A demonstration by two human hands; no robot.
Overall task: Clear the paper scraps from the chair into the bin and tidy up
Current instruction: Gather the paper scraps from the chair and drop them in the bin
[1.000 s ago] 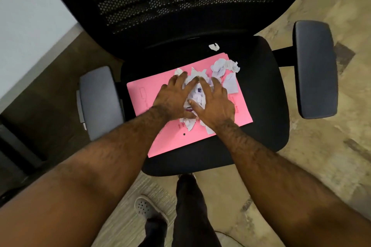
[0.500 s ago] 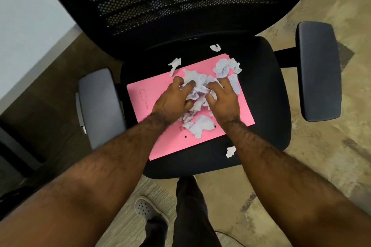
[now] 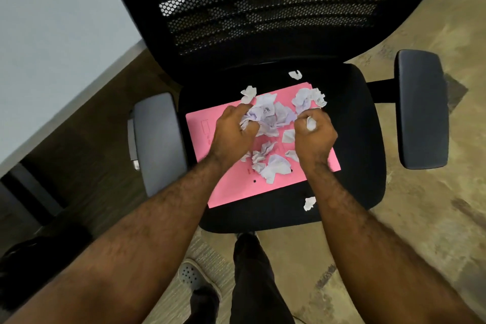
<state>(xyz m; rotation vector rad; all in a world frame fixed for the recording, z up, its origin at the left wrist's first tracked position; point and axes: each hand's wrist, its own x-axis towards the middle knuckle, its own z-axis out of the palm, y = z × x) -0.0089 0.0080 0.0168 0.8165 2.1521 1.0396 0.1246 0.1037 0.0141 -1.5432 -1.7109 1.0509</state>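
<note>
The person stands at the front edge of the chair [image 3: 363, 139], and the step in hand seems to be gathering. One scrap [image 3: 309, 203] lies alone on the black seat near that front edge. Farther in, on the pink folder [image 3: 236, 192], the left hand [image 3: 232, 134] is closed on a bunch of paper scraps [image 3: 265, 116] and the right hand [image 3: 314, 137] is closed on a small white piece [image 3: 311, 123]. Loose pieces lie between them. Next they must probably be carried to a bin, which I cannot see. Beyond are the mesh back and mottled floor [image 3: 434, 218].

Even indoor light, wide-angle edge bending, slight blur
</note>
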